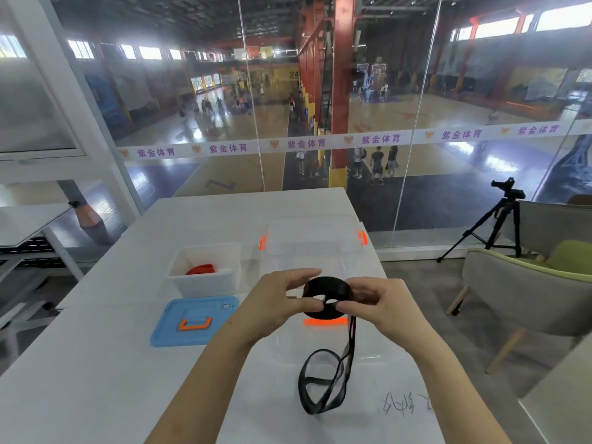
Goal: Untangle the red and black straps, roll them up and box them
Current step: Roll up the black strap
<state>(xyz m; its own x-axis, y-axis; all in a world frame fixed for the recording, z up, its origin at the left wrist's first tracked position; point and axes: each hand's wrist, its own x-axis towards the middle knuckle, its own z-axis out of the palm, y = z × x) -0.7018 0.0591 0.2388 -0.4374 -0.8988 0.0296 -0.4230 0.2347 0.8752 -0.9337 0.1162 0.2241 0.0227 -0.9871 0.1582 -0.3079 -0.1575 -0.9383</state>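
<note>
On the white bench (96, 379), at the far left, the red strap (201, 269) is seen lying inside a small white box (205, 286), and a blue lid (195, 322) is laid just in front of it. Further right, the black strap (326, 291) is held above the bench as a partly wound coil between 2 hands. The grip of the left hand (278, 302) is pinched on the coil's near edge, with the upper fingers stretched over its top. The grip of the right hand (384, 302) is closed on the coil's right side, where the loose tail (340, 370) leaves it. That tail hangs down and lies in twisted loops on the bench. A clear box (314, 232) with orange latches is set behind the hands.

The coil is judged likely to spring open if either grip is slackened, since the webbing looks stiff. The twists in the tail could be wound in, so that a lumpy roll is made. The tail could also be snagged on the bench edge.
</note>
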